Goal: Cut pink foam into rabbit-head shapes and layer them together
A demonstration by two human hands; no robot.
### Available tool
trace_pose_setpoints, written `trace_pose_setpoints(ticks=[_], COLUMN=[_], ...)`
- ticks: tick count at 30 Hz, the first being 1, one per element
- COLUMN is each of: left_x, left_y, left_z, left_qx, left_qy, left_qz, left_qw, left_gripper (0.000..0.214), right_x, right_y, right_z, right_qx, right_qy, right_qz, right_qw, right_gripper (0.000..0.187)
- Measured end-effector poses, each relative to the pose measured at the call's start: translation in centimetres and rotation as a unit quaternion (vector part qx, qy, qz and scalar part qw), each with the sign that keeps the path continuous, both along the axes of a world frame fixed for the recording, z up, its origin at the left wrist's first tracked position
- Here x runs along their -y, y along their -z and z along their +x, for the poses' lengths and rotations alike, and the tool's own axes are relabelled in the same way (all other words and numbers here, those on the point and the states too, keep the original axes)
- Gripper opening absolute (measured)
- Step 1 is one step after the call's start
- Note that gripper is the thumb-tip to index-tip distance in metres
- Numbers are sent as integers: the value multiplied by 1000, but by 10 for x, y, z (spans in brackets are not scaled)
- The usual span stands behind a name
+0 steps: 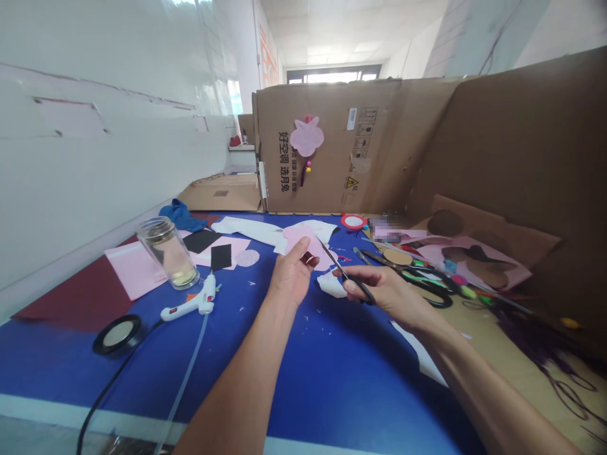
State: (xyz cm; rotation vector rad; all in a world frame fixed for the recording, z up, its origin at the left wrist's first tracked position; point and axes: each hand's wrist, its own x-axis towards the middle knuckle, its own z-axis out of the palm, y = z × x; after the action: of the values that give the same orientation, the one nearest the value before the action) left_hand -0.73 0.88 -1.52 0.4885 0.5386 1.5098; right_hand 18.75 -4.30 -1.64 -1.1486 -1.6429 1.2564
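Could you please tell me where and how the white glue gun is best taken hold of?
Probably by its handle, from above on the left: the glue gun lies flat with the handle pointing left, while its nozzle points away from the viewer and may be hot. The clear stick trails from its back toward the viewer, so avoid that end too.

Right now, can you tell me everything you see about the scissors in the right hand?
The scissors have dark handles and slim, metal-looking blades. They slant above the blue table, tips pointing forward and left at the pink piece in the left hand. The right hand grips their handles. Whether the blades touch the pink piece, I can't tell.
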Motion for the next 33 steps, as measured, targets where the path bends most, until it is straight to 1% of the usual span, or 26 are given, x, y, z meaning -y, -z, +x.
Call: trace_pose_setpoints(ticks=[3, 7, 12, 17, 26, 33], left_x=[1, 0, 2, 6, 7, 6], left_y=[0, -1, -4, -6, -5, -6], left_z=[4, 3, 2, 4, 5, 5], left_qx=[18, 13, 11, 20, 12, 12], left_qy=[-27, -50, -45, -35, -32, -31], left_qz=[-21, -42, -44, -48, -37, -38], left_qw=[999, 998, 998, 998, 999, 999], left_gripper=[29, 27, 27, 19, 20, 18], right_x=[1, 2, 2, 2, 2, 2], right_y=[1, -2, -2, 2, 0, 1], right_z=[-3, -9, -10, -8, -7, -6], right_qx=[-1, -1, -6, -8, 12, 13], right_qy=[6, 7, -2, -4, 0, -1], right_qz=[-7, -22, -25, -22, -9, -9], right_qw=[1000, 1000, 1000, 1000, 1000, 1000], right_gripper=[57, 61, 59, 60, 65, 64])
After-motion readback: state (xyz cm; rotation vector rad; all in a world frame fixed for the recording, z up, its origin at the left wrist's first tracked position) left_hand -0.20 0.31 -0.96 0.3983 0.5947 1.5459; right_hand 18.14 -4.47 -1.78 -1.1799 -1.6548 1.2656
